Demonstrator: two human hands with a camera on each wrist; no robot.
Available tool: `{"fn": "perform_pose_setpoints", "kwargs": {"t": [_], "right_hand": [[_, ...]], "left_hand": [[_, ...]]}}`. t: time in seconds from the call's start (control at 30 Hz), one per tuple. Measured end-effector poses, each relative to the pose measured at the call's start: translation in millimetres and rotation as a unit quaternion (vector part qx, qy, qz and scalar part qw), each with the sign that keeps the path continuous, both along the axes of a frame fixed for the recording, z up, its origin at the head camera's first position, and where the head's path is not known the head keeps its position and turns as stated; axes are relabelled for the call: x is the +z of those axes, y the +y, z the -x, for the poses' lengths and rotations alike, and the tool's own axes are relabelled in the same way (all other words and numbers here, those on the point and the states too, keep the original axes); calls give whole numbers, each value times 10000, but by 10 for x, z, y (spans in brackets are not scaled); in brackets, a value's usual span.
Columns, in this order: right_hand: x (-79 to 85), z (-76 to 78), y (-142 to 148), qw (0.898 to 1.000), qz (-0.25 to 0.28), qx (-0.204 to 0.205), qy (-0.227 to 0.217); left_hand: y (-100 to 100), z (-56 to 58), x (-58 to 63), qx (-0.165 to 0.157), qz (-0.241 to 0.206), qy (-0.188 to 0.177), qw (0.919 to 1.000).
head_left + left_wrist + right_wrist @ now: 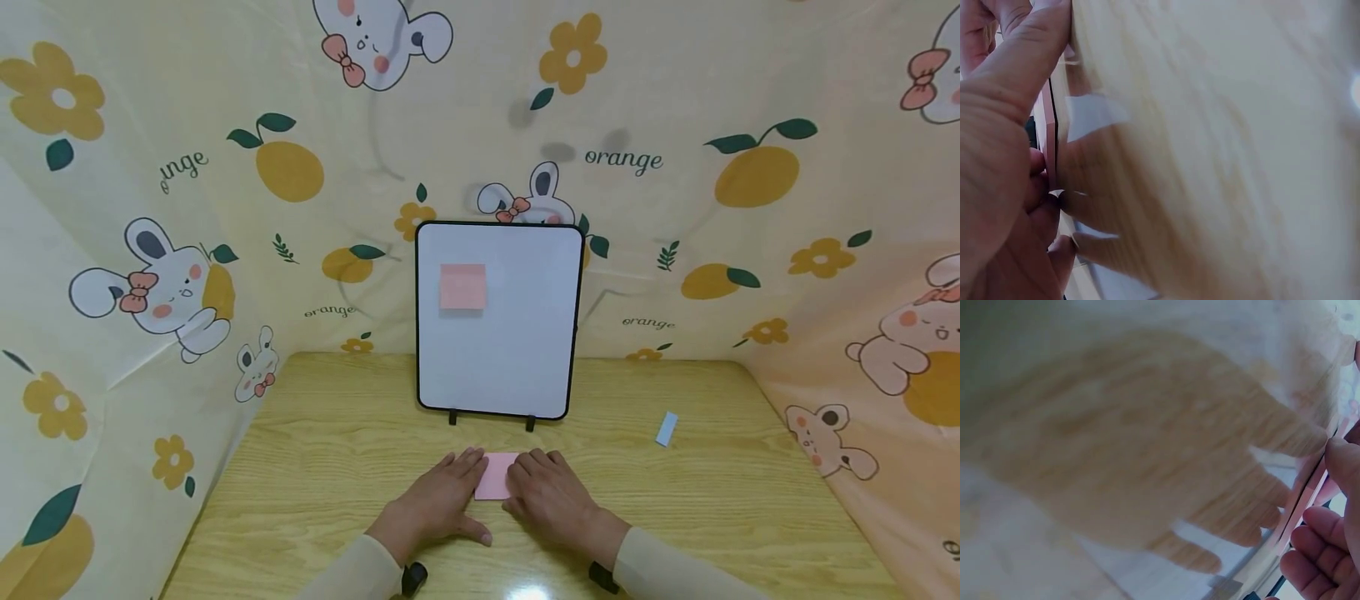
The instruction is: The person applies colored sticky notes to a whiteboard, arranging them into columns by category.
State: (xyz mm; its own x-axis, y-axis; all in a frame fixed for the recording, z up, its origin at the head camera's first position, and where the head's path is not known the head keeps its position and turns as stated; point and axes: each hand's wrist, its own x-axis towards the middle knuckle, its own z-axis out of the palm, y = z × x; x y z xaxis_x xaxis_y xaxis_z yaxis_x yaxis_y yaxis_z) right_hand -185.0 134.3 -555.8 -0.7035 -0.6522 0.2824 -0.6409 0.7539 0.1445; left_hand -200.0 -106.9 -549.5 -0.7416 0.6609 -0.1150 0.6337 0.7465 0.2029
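Note:
A pink sticky note pad (pixel 493 479) lies flat on the table in front of the whiteboard, between both hands. My left hand (pixel 444 497) rests on its left side with fingers extended and the thumb spread towards me. On the right side, my right hand (pixel 553 500) has bent fingers over the pad and pinches its edge, with the thumb at the near corner. In the right wrist view the thumb (pixel 1342 464) sits right at the pad's pink edge (pixel 1302 499). The hands cover both sides of the pad.
A small whiteboard (pixel 510 358) with a black frame stands upright on two feet behind the hands. One pink sticky note (pixel 462 287) is on its upper left. A small light-blue strip (pixel 667 429) lies on the wooden table (pixel 322 467) to the right. Patterned cloth surrounds the table.

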Motion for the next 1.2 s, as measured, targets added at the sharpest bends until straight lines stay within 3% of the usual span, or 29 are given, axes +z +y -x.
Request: {"fn": "perform_pose_setpoints", "kwargs": {"t": [0.3, 0.9, 1.07, 1.2], "right_hand": [[2, 16, -4, 9999, 16, -19, 115], [84, 15, 0, 9988, 245, -60, -413], [42, 80, 16, 9996, 142, 224, 26], [37, 126, 9, 9966, -331, 462, 592]], "left_hand": [[-3, -4, 21, 9, -98, -161, 9998], [-4, -1, 29, 51, -63, -222, 9997], [-2, -4, 31, 99, -35, -286, 9995], [-2, -7, 41, 108, -36, -315, 9994]]}}
